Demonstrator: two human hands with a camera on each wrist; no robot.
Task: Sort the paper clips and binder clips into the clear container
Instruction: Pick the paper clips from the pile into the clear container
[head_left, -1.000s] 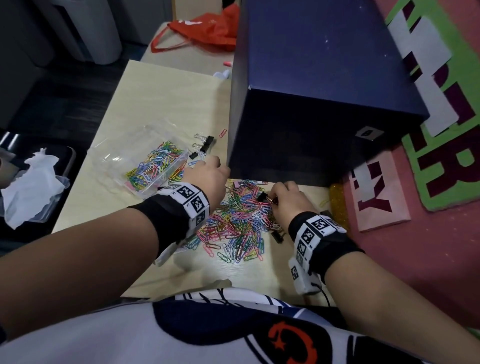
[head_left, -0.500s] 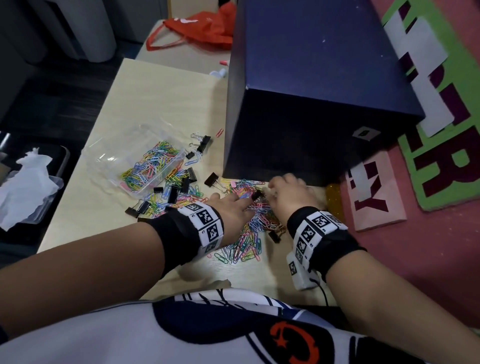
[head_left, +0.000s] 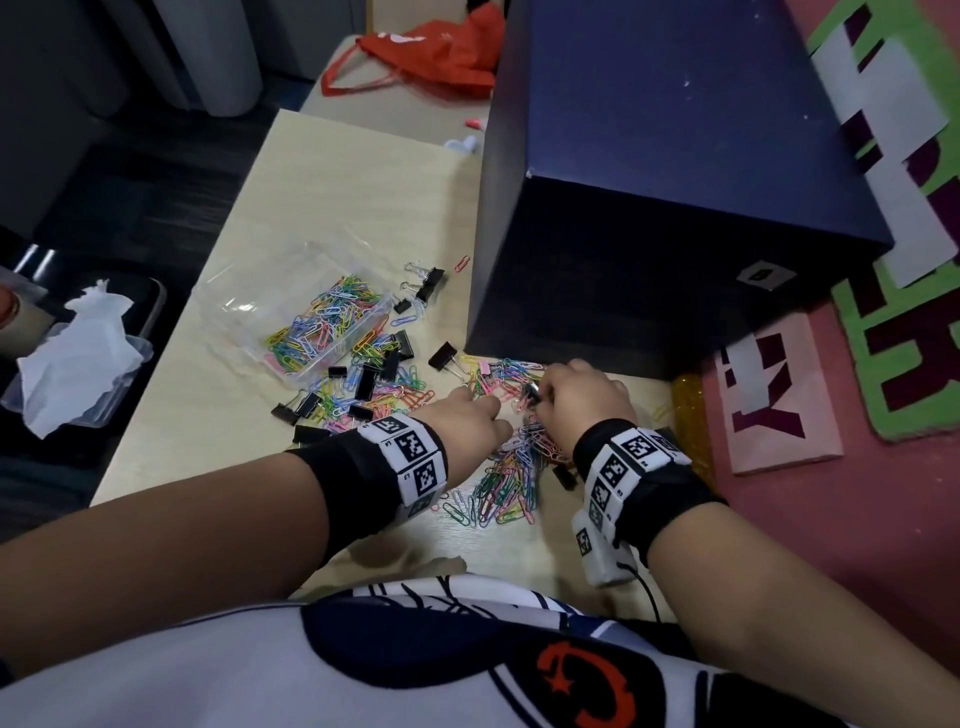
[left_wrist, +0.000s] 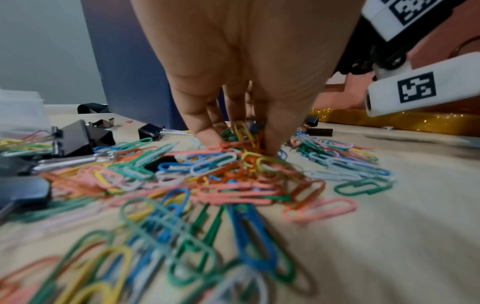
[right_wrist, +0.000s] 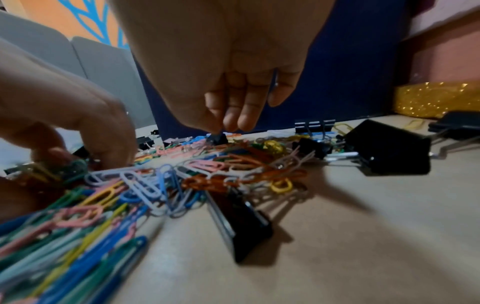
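A heap of coloured paper clips (head_left: 506, 475) lies on the pale table (head_left: 322, 197) in front of me. My left hand (head_left: 480, 402) reaches into it, and in the left wrist view its fingertips (left_wrist: 205, 133) pinch a few paper clips (left_wrist: 242, 131) from the heap. Just to the right, my right hand (head_left: 537, 395) pinches a small black binder clip (right_wrist: 217, 138) at the heap's far edge. The clear container (head_left: 249, 296) stands to the left, half filled with paper clips. Several black binder clips (head_left: 371, 376) lie mixed with clips beside it.
A big dark blue box (head_left: 649, 208) stands right behind the heap. Left of the table is a plastic tub with white tissue (head_left: 78, 353). A red bag (head_left: 431, 52) lies at the far end. A gold glitter strip (head_left: 685, 415) and pink lettered board (head_left: 774, 395) are at the right.
My left hand has moved from beside the container rightward into the heap, close to my right hand, uncovering the binder clips by the container. The right hand has stayed at the heap's far edge.
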